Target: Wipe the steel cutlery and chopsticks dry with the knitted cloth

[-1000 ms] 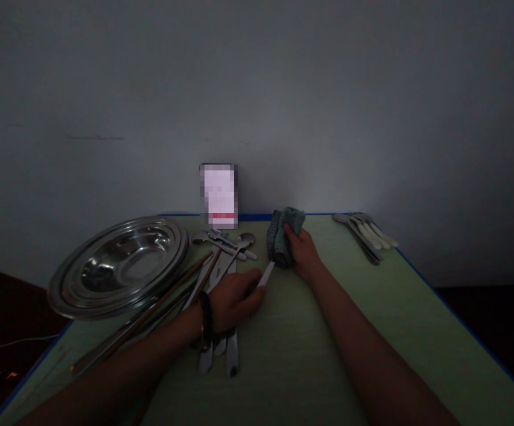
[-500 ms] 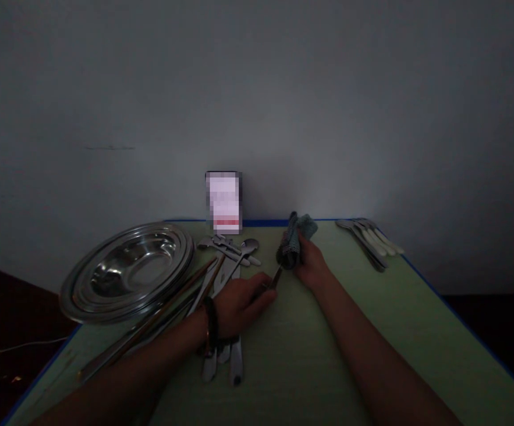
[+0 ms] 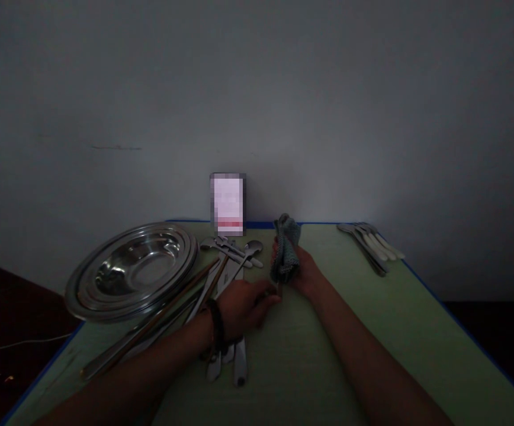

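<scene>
My left hand (image 3: 250, 303) pinches the thin metal handle (image 3: 279, 290) of a utensil whose far end is hidden inside a grey-green cloth (image 3: 287, 247). My right hand (image 3: 305, 272) is closed around that cloth, which is bunched over the utensil. What kind of utensil it is, I cannot tell. Just left of and under my left wrist lies a loose pile of cutlery, with a spoon (image 3: 252, 247) on top and knife handles (image 3: 240, 364) sticking out toward me. Long chopsticks (image 3: 159, 313) slant beside the pile.
A stack of shiny steel plates (image 3: 139, 269) stands at the table's left. A lit phone (image 3: 228, 204) leans on the wall. Spoons (image 3: 370, 254) and white-handled forks (image 3: 381, 245) lie in a row at the right, near the green table's (image 3: 417, 355) blue edge.
My right hand and the cloth have shifted slightly left and nearer, and the cloth now covers more of the utensil. The whole view has moved a little.
</scene>
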Available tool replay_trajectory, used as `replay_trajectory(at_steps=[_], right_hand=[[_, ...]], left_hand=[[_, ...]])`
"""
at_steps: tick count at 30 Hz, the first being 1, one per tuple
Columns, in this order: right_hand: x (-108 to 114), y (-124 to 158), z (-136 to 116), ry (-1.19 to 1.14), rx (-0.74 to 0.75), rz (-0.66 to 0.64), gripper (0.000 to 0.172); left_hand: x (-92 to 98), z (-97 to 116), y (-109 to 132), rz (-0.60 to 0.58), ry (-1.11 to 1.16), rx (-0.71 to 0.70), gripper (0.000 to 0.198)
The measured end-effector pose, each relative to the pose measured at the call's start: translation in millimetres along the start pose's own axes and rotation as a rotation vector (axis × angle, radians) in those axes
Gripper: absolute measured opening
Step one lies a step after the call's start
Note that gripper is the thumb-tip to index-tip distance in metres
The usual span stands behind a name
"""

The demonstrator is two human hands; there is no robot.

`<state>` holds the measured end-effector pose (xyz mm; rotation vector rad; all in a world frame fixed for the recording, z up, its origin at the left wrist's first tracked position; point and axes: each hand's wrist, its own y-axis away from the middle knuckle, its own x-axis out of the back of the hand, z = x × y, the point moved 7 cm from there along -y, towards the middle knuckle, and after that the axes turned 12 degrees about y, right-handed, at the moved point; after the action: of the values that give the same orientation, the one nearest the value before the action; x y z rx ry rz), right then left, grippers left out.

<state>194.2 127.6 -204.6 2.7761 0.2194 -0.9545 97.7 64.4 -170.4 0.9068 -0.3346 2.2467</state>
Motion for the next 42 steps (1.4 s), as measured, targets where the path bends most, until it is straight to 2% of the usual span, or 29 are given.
replay_trajectory(at_steps=[4,11,17,20,26,29,33,42], right_hand=[[-9.7,7.3,3.0,0.129,-0.056,-0.038,0.032],[-15.6,9.9,0.1,0.131,-0.032,-0.072,0.030],[-2.0,1.6,-3.1,-0.002,0.010,0.066,0.017],[3.6,-0.2,-6.0,-0.074,0.030,0.142,0.016],[18.1,-0.4,-12.0,-0.156,0.045,0.303,0.015],[28.9,-0.7,-19.9,-0.172,0.123,0.375,0.012],[36.0,-2.3,-25.3,-0.131,0.197,0.386,0.015],[39.2,-4.1,-24.8,-0.152,0.203,0.360,0.017]], left_hand=[[-2.8,0.2,0.9,-0.021,0.011,-0.007,0.032],[1.2,-1.8,-0.9,0.040,-0.004,0.035,0.028],[5.7,0.3,-3.2,0.068,0.035,0.019,0.022],[6.3,1.2,-3.7,0.065,0.024,0.008,0.021],[2.6,-1.0,-1.7,-0.001,0.011,-0.009,0.018],[2.1,-1.1,-0.2,-0.015,0.000,-0.016,0.018],[1.5,0.1,0.5,-0.021,0.000,-0.026,0.017],[2.2,3.6,1.3,-0.012,-0.029,-0.024,0.024]])
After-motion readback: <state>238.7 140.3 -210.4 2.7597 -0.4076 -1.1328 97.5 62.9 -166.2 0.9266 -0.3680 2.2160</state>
